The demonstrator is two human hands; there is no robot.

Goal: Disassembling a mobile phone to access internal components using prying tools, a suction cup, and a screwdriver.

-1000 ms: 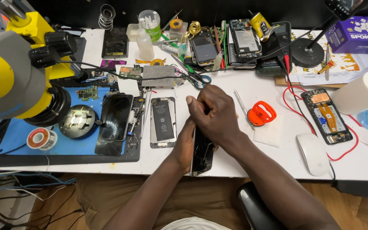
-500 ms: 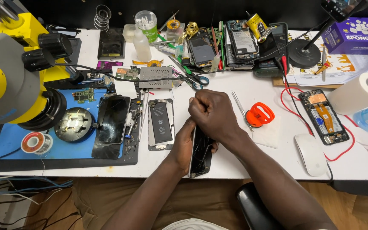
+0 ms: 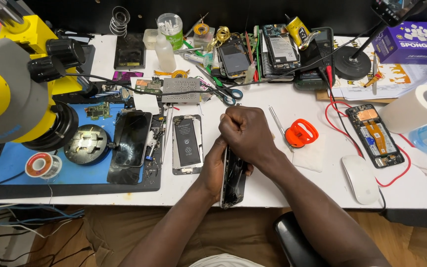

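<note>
Near the front edge of the white table [image 3: 292, 106], both hands work on a dark phone [image 3: 233, 179] that stands on its long edge, tilted, with its cracked glossy face turned to the person's right. The left hand [image 3: 213, 165] cups the phone from the left side, its grip closed around the body, fingers hidden behind it. The right hand [image 3: 245, 131] sits on top of the phone's far end, curled into a tight fist; whether it pinches a small tool or only the phone's edge cannot be told. Just left of the hands lies an opened phone with its black battery [image 3: 187, 143] showing, flat on the table. Further left, a blue mat [image 3: 11, 165] carries a second dark phone [image 3: 132, 138] lying face up, a round metal holder [image 3: 86, 143] and a spool of solder wire [image 3: 41, 165]. A large yellow and grey microscope [image 3: 13, 84] hangs over that mat. To the right of the hands are an orange suction cup [image 3: 301, 133], a thin metal pick [image 3: 278, 123], a white mouse [image 3: 359, 178] and another opened phone [image 3: 375, 134] ringed by a red cable [image 3: 333, 126]. A roll of white paper [image 3: 416, 109] stands near the right edge.
</note>
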